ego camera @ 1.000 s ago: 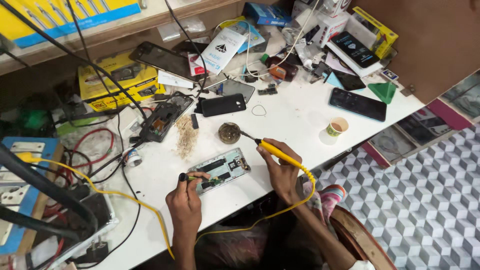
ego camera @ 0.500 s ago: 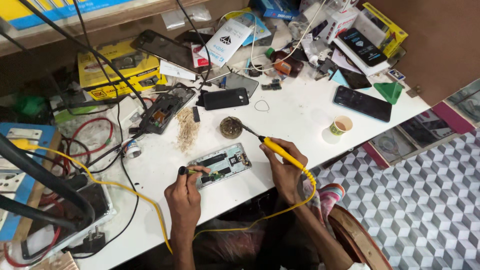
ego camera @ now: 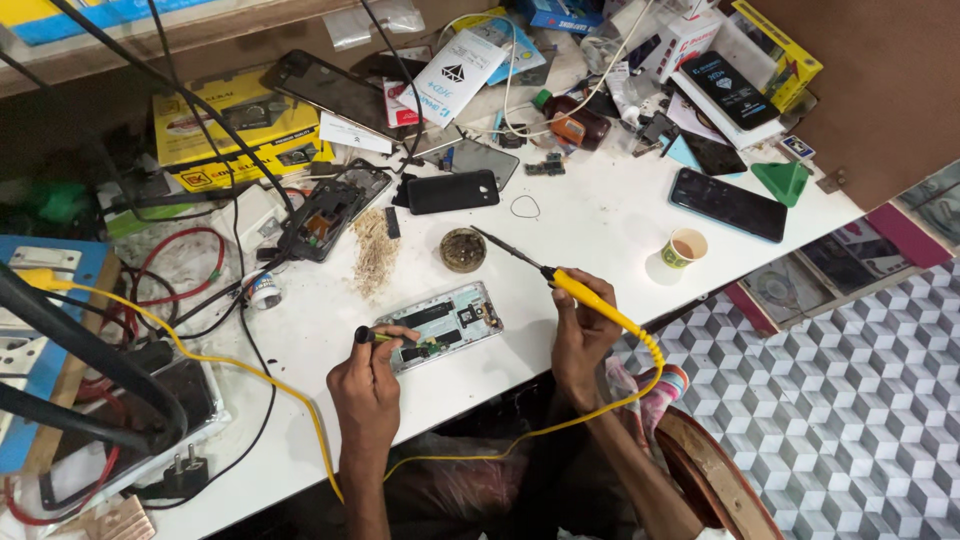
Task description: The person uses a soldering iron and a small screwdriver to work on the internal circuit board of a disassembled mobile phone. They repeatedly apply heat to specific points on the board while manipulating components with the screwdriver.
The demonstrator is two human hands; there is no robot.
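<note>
**Soldering iron lifted over an opened phone at the desk's near edge**

The opened phone lies flat on the white desk, close to its near edge and directly in front of the person. The left hand is closed around a small dark-tipped tool whose end rests on the phone's left side. The right hand is clamped on the yellow handle of a soldering iron; the iron's tip points up and left, ending just beside a small round tin that sits just beyond the phone. The iron's yellow cord loops off the near edge and runs back under the desk.

Open room is scarce. A bare patch of desk lies right of the phone, between the right hand and a paper cup, and another bare strip runs left of the phone towards the near edge. Behind the phone stand a pile of tan shavings, a black phone back and a stripped phone frame. A dark phone lies near the right edge. Red and black cables crowd the left side, and boxes and parts fill the far side.
</note>
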